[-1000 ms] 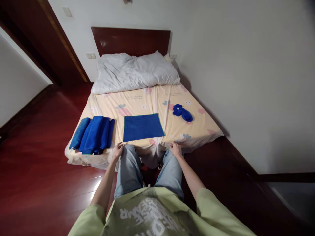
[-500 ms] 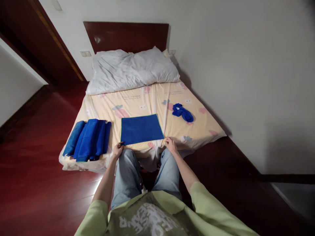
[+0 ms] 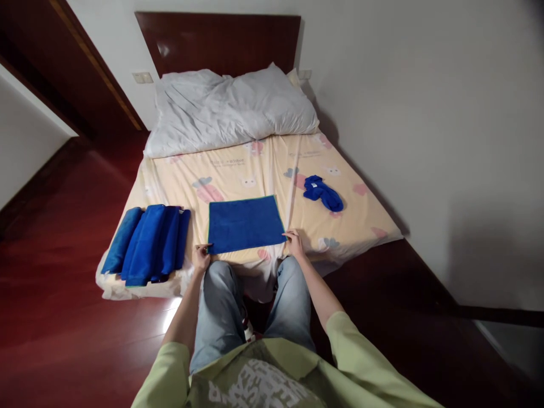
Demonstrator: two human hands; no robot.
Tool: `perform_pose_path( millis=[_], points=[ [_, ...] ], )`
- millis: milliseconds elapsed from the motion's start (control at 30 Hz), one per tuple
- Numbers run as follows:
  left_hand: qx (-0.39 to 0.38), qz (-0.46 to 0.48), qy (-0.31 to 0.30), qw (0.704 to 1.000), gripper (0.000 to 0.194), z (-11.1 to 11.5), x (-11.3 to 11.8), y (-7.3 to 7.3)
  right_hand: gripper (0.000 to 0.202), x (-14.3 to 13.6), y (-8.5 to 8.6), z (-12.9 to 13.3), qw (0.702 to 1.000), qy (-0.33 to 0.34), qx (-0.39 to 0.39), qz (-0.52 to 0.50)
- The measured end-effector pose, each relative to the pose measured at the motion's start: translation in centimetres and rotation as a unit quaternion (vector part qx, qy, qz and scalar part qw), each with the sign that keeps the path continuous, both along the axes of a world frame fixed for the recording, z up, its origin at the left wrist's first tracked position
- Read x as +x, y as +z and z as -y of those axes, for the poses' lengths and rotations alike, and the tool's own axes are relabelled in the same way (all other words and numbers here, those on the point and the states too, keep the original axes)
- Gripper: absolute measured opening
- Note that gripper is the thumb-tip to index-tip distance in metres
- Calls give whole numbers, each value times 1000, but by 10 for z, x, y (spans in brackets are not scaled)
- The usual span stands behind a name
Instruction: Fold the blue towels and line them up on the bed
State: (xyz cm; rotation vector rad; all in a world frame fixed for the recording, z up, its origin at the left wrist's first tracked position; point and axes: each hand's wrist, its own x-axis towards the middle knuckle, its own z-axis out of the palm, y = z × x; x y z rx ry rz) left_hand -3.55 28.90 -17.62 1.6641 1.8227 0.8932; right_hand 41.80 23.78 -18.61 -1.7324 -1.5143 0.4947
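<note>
A flat blue cloth [image 3: 245, 224] is laid on the bed [image 3: 272, 170], just below the middle of the frame. Its near left corner is pinched by the left hand [image 3: 201, 258] — its near right corner is pinched by the right hand [image 3: 294, 242]. The fingers of both hands are closed on the cloth's edge. A row of rolled blue towels [image 3: 147, 242] is seen at the left of the frame, near the bed's edge. A crumpled blue cloth [image 3: 323, 194] is seen to the right — well apart from the flat one. A white pillow [image 3: 229, 107] is placed at the top, against the dark headboard [image 3: 216, 39].
</note>
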Motion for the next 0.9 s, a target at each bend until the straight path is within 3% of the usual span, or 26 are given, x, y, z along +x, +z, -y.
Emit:
perform_pose_path(
  millis=[167,400,700,900],
  points=[
    [6,7,-32,999,42,-7,-7,-5,39,11,-10,-9,995,-2,-22,-98],
    [1,26,-11,1000,30,-14,-12,-10,32,17,-8,-9,986,-15,-49,-157],
    [-26,30,62,997,28,-19,-4,-10,35,17,-5,-9,985,-15,-67,-157],
    [-25,12,40,999,23,-21,-4,-10,44,16,-14,-10,992,-10,-46,-113]
  ],
)
